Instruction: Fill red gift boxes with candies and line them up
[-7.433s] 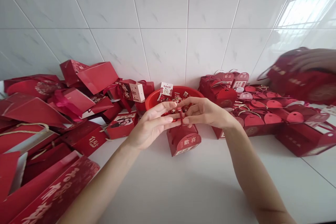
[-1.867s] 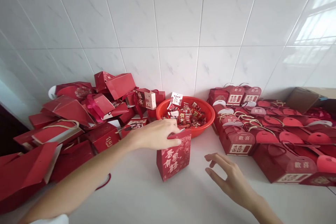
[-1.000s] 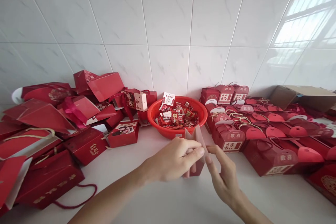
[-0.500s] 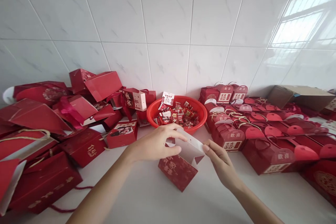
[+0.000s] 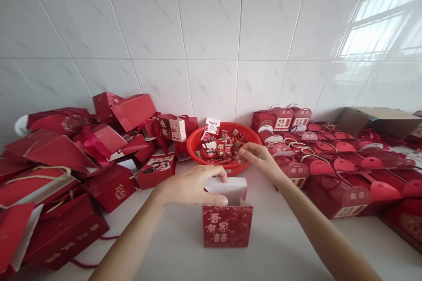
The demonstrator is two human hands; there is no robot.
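A dark red gift box [image 5: 227,227] with pale characters on its front stands upright on the white table, its top open and its inside white. My left hand [image 5: 194,186] grips the box's upper left side, thumb at the front edge and fingers at the back. Over the right front rim of a red plastic basket [image 5: 195,131] is my right hand [image 5: 259,158], its fingers bent close together near the candies. Whether anything is between those fingertips is too small to tell. Wrapped candies [image 5: 224,148] and a white card [image 5: 212,126] lie in the basket.
Piled red boxes and bags [image 5: 62,153] cover the left side. Rows of red boxes with rounded handles [image 5: 352,173] fill the right side, with a brown cardboard box [image 5: 379,120] behind them. A tiled wall [image 5: 211,17] rises behind the table.
The box has turned from tilted to upright, its printed front facing me. My right hand has let go of the box's edge and moved up to the basket. My left hand still holds the box.
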